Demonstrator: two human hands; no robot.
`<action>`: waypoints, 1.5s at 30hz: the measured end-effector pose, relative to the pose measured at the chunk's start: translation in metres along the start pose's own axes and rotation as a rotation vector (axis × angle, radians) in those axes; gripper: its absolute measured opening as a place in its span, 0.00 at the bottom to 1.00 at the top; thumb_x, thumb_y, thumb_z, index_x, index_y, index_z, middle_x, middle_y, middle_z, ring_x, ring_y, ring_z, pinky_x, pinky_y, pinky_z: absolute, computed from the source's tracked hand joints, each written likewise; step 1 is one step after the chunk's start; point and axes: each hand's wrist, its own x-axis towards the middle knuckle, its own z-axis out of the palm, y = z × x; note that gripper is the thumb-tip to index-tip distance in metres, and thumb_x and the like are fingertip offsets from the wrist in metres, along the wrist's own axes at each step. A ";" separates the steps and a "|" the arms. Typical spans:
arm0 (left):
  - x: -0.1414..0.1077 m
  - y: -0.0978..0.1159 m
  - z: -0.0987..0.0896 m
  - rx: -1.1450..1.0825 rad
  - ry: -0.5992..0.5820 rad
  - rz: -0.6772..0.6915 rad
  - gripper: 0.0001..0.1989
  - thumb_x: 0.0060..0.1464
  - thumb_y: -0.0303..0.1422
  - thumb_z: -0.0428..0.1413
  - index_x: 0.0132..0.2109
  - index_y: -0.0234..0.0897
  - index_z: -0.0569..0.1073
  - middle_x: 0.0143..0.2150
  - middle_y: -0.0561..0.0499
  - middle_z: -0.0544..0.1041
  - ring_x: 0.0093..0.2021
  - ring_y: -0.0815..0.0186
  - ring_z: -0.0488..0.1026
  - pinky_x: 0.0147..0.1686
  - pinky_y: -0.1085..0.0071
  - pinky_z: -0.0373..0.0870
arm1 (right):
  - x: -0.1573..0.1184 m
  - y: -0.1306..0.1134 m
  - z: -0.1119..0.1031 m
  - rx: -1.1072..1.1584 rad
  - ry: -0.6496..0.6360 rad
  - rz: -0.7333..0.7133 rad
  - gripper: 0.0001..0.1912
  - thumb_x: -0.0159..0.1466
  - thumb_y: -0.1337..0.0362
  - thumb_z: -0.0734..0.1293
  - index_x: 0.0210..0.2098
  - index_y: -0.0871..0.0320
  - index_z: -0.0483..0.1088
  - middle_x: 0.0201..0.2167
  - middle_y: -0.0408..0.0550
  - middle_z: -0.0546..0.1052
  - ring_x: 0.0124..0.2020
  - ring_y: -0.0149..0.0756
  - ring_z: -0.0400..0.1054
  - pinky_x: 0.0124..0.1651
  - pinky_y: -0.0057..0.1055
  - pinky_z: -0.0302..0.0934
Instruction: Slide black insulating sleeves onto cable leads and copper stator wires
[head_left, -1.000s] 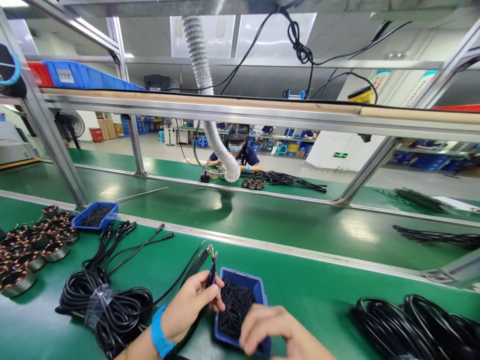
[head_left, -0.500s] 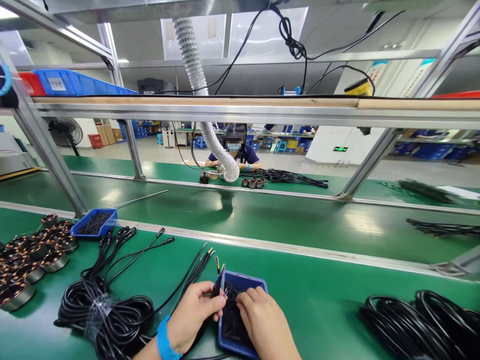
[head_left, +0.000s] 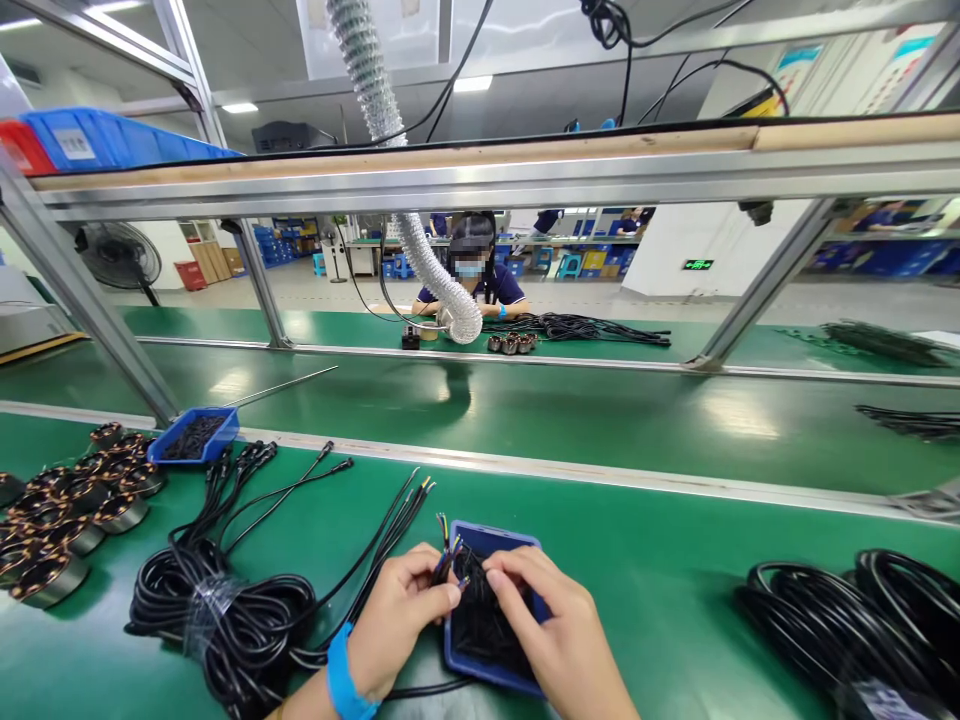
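Note:
My left hand [head_left: 405, 610], with a blue band at its wrist, is closed around black cables near their ends. Thin coloured wires [head_left: 448, 545] fan out above its thumb and fingertips. To the right is a blue bin [head_left: 495, 535] full of small black tube pieces [head_left: 480, 625]. Over this bin my right hand [head_left: 559, 620] is closed in a pinch, its fingertips close to the wire ends. Whatever lies between those fingertips is too small to name. Behind my left hand, more black cables [head_left: 386, 530] with bared coloured ends rest on the green bench.
Left of my hands lies a bundled coil of black cable [head_left: 225, 610]. Farther left are several copper-wound stators [head_left: 75, 510] and another blue bin [head_left: 196, 437]. Black cable coils [head_left: 847, 630] sit at the right. A metal shelf rail [head_left: 525, 180] crosses ahead; a person [head_left: 472, 270] sits beyond it.
My right hand has lifted slightly from deeper in the bin, bringing its pinched fingertips nearer the wire ends. My left hand keeps its hold on the cables. The camera view has tilted down a little.

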 end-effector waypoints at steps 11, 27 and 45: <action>-0.003 0.004 0.001 0.000 -0.011 -0.002 0.10 0.45 0.36 0.64 0.26 0.34 0.73 0.28 0.55 0.65 0.29 0.69 0.62 0.30 0.72 0.59 | 0.000 -0.004 0.005 0.012 0.046 -0.064 0.07 0.68 0.66 0.65 0.34 0.54 0.74 0.30 0.45 0.80 0.32 0.34 0.74 0.38 0.28 0.67; -0.001 -0.001 0.002 0.013 0.041 -0.047 0.15 0.46 0.41 0.65 0.27 0.34 0.72 0.25 0.56 0.64 0.27 0.70 0.61 0.29 0.72 0.59 | -0.002 0.007 0.003 -0.036 -0.018 -0.075 0.08 0.70 0.69 0.62 0.39 0.53 0.72 0.34 0.46 0.78 0.37 0.36 0.72 0.41 0.30 0.68; -0.002 -0.010 0.002 0.243 0.091 0.085 0.08 0.47 0.32 0.64 0.25 0.35 0.74 0.29 0.52 0.68 0.33 0.65 0.66 0.35 0.71 0.63 | -0.004 0.007 -0.005 -0.181 -0.151 -0.218 0.10 0.69 0.72 0.59 0.40 0.55 0.71 0.34 0.49 0.76 0.36 0.38 0.70 0.39 0.35 0.69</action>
